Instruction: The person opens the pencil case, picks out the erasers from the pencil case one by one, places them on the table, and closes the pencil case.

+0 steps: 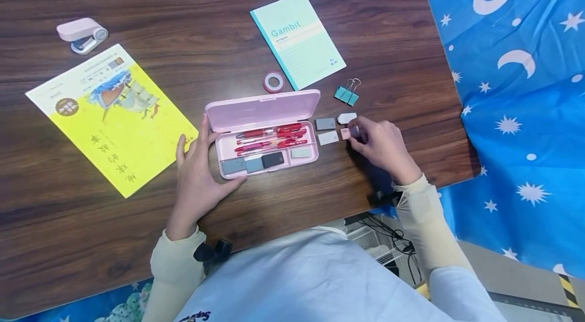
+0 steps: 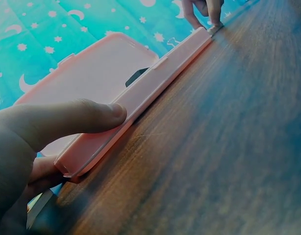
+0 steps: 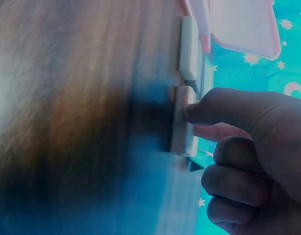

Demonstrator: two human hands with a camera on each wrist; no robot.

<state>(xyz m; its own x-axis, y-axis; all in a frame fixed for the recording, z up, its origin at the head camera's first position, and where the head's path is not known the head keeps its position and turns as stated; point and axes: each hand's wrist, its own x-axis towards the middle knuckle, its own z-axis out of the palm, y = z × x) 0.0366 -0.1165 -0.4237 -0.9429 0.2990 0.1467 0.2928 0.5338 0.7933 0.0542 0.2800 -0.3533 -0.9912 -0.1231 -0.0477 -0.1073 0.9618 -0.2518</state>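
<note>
A pink pencil case (image 1: 299, 162) lies on the table with its lid raised, holding several red pens (image 1: 269, 132) and small erasers, among them a black eraser (image 1: 272, 159). My left hand (image 1: 196, 185) grips its left end, thumb along the front wall and fingers behind, as the left wrist view shows. Right of the case, my right hand (image 1: 381, 144) pinches a small pink eraser (image 1: 345, 133) between thumb and forefinger, low over the wood; its other fingers are curled in the right wrist view. Beside it lie a dark grey eraser (image 1: 325, 123) and two white erasers (image 1: 327, 138).
A teal binder clip (image 1: 347, 95), a tape roll (image 1: 273, 82) and a pale green notebook (image 1: 299, 42) lie behind the case. To the left are a yellow book (image 1: 123, 134) and a pink stapler (image 1: 82, 33). A starry blue cloth (image 1: 512, 108) hangs beyond the table's right edge.
</note>
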